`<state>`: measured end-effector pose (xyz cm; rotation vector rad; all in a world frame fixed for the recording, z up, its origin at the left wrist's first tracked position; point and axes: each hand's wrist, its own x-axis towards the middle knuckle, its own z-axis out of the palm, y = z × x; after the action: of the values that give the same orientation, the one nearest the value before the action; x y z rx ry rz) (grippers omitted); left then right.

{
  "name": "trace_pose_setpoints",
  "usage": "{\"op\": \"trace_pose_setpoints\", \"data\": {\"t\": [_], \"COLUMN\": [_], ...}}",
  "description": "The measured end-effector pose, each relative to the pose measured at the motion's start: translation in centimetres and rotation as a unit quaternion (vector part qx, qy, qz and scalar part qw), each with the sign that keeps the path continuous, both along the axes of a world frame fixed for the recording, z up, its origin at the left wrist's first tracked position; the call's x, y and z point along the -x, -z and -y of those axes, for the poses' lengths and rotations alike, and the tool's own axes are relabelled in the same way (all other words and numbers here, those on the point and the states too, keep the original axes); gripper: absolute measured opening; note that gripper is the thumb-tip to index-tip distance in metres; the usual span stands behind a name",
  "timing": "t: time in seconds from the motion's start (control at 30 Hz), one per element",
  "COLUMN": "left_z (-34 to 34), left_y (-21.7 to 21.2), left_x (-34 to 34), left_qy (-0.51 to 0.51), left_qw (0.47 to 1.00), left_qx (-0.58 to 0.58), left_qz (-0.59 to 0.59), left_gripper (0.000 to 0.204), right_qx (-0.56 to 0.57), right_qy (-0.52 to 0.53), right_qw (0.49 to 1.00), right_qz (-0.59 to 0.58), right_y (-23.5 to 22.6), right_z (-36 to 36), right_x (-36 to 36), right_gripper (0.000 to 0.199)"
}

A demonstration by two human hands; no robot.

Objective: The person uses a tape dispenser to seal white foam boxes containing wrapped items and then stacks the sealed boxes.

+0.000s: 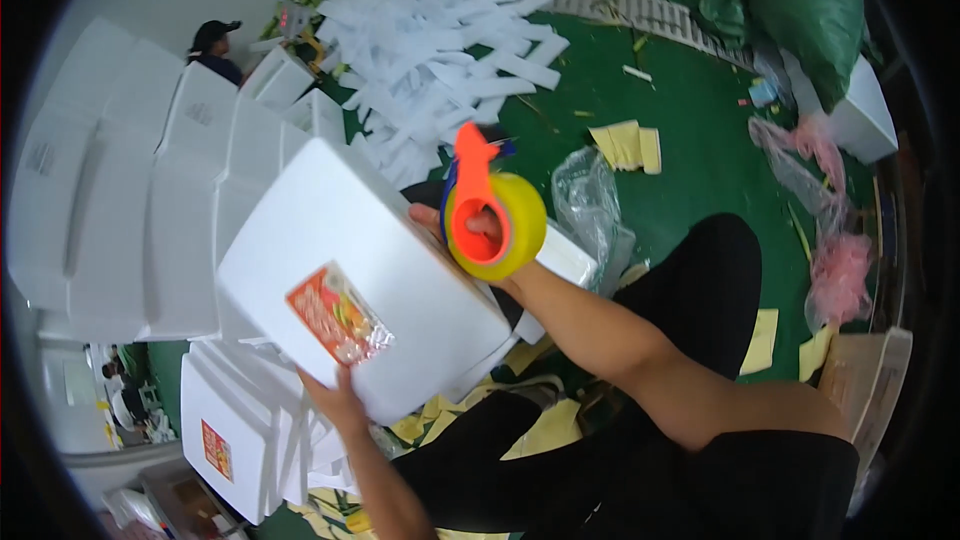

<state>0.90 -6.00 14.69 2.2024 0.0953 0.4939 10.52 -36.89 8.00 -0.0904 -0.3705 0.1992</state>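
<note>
Orange-and-yellow tape dispenser (477,180) is right up in my face here, hooked on my right hand (484,226), with a digit poking through the orange ring. I've got hold of it, though most of that hand is hidden behind the roll so I can't tell how tight the grip is. A couple of its fingertips peek out on the left, right at the long right-hand edge of the white foam box (370,238).

So yeah, the box sits between my hands, tilted, broad face up toward me with a red picture label (340,315) on it. My left hand (337,400) is grasping it by the near left edge, just below the label, thumb on the face. So the box is basically left of my right hand and on the far side of my left one.

Just left of that, near side, there's a leaning pile of white foam pieces (225,425) with a similar label, and taller foam stacks (180,210) farther left. Big messy heap of white strips (430,50) on the far side of the green floor (690,190), plus a clear plastic bag (590,195) just past my right forearm.
</note>
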Motion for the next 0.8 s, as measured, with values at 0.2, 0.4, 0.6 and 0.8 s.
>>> {"op": "trace_pose_setpoints", "data": {"t": [0.2, 0.4, 0.6, 0.8], "left_z": [0.5, 2.2, 0.5, 3.3], "left_y": [13.8, 12.8, 1.0, -19.5], "left_x": [9.7, 11.2, 15.0, 3.2], "left_qy": [0.155, 0.051, -0.258, 0.227], "left_qw": [0.898, 0.952, 0.955, 0.789], "left_qx": [0.402, 0.297, -0.137, -0.562], "left_qz": [0.087, -0.047, 0.048, 0.101], "left_gripper": [0.083, 0.091, 0.051, 0.052], "right_qx": [-0.141, 0.009, 0.324, 0.530], "right_qy": [-0.129, -0.033, 0.125, 0.167], "right_qw": [0.961, 0.981, 0.862, 0.801], "right_qz": [-0.199, -0.190, -0.370, -0.223], "right_y": [4.7, 7.7, 3.0, -0.5], "right_z": [0.6, 3.5, 10.0, 10.3], "right_x": [3.0, 6.8, 7.7, 7.5], "right_gripper": [0.042, 0.029, 0.061, 0.057]}}
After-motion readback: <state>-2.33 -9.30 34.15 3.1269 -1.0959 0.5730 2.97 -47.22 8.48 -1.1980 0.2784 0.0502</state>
